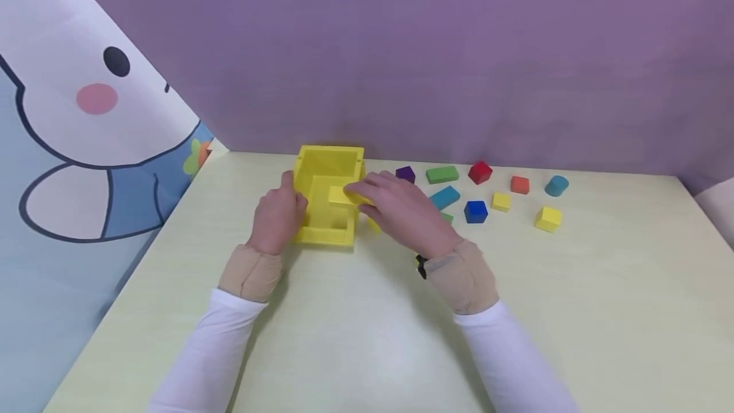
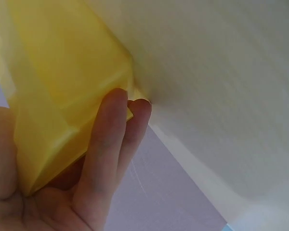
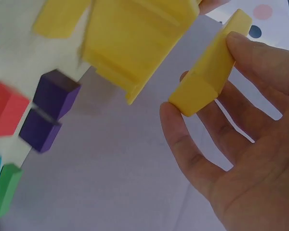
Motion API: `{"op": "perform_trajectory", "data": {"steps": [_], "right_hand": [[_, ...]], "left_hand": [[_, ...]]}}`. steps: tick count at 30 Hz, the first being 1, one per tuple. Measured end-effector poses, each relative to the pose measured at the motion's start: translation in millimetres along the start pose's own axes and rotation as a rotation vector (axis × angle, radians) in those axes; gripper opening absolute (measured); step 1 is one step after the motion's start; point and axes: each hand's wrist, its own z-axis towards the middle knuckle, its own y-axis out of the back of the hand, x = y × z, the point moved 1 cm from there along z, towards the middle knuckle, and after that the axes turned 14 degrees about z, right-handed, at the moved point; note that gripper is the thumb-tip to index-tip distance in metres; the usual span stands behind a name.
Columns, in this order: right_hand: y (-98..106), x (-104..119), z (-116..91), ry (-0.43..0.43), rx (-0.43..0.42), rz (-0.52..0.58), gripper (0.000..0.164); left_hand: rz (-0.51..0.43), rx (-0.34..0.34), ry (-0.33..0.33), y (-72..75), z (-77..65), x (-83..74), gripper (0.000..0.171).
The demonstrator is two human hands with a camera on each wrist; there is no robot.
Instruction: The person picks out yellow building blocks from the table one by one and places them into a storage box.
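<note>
An open-topped yellow box (image 1: 323, 236) stands on the table toward the back. My left hand (image 1: 277, 218) grips its left wall, the fingers wrapped around the yellow plastic (image 2: 62, 62) in the left wrist view. Over the box's right side, my right hand (image 1: 408, 214) pinches a yellow rectangular block (image 3: 204, 72) between thumb and fingertips. From the head, that block's far end overlaps the box's inside. Another yellow block (image 3: 62, 19) lies on the table beside the box, mostly hidden under my right hand in the head view.
Right of the box, several blocks lie scattered: a purple block (image 1: 405, 174), green bar (image 1: 442, 174), red cube (image 1: 480, 172), blue cube (image 1: 476, 211), light blue bar (image 1: 445, 197), orange block (image 1: 520, 185), yellow cube (image 1: 548, 218) and blue cylinder (image 1: 557, 185). A purple backdrop (image 1: 430, 69) rises behind.
</note>
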Motion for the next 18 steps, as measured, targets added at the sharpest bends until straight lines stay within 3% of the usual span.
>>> {"op": "perform_trajectory", "data": {"steps": [12, 18], "right_hand": [[-13, 3, 20, 0.012, -0.019, 0.021, 0.040], [-19, 5, 30, 0.007, -0.025, 0.018, 0.041]], "left_hand": [[-0.004, 0.000, -0.026, 1.6, 1.3, 0.6, 0.047], [-0.019, 0.038, -0.030, 0.5, 2.1, 1.2, 0.053]]}}
